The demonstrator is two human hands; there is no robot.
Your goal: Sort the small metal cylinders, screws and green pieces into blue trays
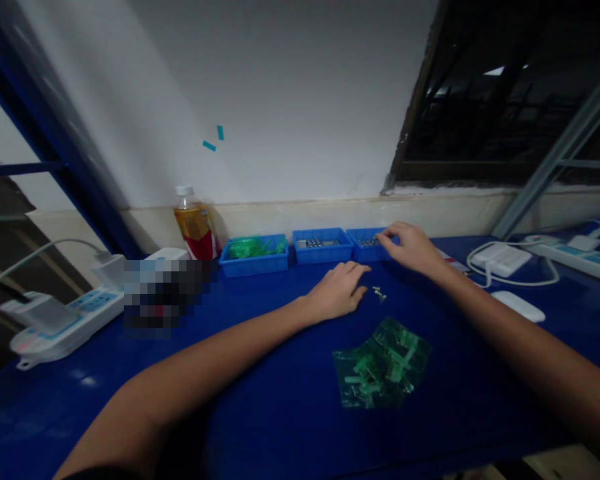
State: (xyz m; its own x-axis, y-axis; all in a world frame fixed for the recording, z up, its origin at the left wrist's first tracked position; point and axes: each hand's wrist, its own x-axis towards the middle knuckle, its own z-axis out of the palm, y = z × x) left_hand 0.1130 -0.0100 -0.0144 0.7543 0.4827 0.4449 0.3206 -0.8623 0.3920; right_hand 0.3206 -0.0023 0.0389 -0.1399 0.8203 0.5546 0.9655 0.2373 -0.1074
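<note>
My left hand rests low over the blue tabletop, thumb and index finger apart, with nothing visible in it. Just right of its fingertips lie a few small metal pieces that look like screws. My right hand reaches to the right-hand blue bin, which holds small metal parts. Its fingers are bent together at the bin's edge, and what is between them is too small to make out. Nearer to me lie green-tinted clear plastic bags with small parts inside.
A middle blue bin holds metal pieces, and a left blue bin holds green plastic bags. A drink bottle stands beside them. Power strips with cables lie on the left and right. A white case is right of my right forearm.
</note>
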